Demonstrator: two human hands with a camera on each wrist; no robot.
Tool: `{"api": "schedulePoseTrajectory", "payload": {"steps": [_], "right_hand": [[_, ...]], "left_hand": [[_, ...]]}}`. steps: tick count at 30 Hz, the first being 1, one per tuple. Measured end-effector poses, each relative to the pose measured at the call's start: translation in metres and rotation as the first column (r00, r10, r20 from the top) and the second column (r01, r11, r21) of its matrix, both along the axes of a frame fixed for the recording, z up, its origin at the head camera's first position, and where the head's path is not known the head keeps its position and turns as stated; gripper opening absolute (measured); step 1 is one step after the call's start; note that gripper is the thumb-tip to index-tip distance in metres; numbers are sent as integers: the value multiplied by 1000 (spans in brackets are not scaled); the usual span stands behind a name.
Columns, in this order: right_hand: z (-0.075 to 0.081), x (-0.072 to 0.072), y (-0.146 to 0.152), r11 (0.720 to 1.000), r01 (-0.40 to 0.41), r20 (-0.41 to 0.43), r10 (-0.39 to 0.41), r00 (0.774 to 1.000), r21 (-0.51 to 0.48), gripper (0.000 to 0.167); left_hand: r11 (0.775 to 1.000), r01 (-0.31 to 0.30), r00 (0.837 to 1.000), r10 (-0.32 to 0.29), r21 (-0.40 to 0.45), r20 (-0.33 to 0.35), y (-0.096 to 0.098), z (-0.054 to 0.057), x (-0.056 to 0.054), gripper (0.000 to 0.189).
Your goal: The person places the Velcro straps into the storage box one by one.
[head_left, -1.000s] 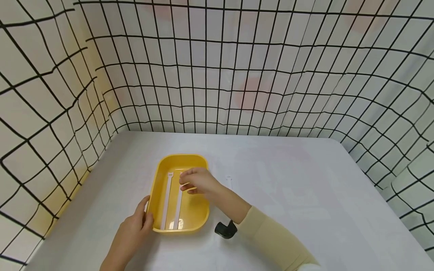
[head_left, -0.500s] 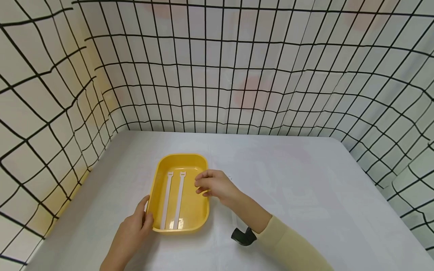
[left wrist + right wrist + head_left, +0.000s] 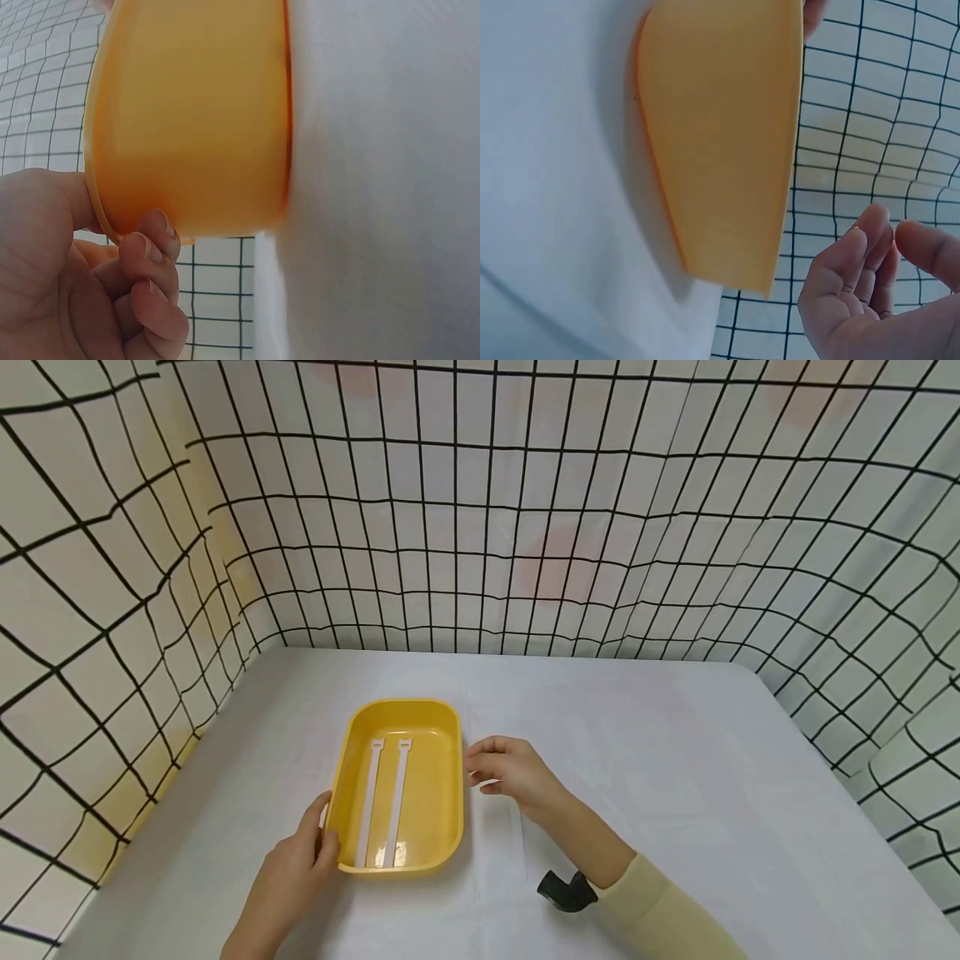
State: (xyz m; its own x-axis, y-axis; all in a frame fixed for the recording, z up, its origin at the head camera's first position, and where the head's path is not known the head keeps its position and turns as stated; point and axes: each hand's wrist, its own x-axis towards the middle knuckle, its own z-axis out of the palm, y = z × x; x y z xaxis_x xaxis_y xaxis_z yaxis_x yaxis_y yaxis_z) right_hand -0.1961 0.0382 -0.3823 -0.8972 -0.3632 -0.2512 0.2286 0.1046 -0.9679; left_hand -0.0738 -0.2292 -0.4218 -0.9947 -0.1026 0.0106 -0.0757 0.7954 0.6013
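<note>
A yellow plastic tray with rounded corners lies on the white table. Inside it, two white cable straps with slotted heads lie side by side: a left strap and a right strap. My left hand grips the tray's left rim, the thumb on one side and curled fingers against the wall in the left wrist view. Just off the tray's right side hovers my right hand, fingers loosely bent and holding nothing. Below that hand, a faint white strap lies on the table, partly hidden by the hand.
Black netting over pale walls encloses the table at the back and both sides. A black camera mount sticks out from the right wrist, beside the beige sleeve.
My right hand has moved right, from above the tray to beyond its right edge, uncovering the right strap's head. My left hand, the tray and both straps inside stay put.
</note>
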Motion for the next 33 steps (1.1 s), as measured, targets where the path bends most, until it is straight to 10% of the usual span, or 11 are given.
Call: {"api": "schedulePoseTrajectory", "payload": {"steps": [33], "right_hand": [[-49,-26,51,962,187,51,-201,978,199,23]], "left_hand": [[1000,-4,1000,4,-10,26,1,1,-1,50]]}}
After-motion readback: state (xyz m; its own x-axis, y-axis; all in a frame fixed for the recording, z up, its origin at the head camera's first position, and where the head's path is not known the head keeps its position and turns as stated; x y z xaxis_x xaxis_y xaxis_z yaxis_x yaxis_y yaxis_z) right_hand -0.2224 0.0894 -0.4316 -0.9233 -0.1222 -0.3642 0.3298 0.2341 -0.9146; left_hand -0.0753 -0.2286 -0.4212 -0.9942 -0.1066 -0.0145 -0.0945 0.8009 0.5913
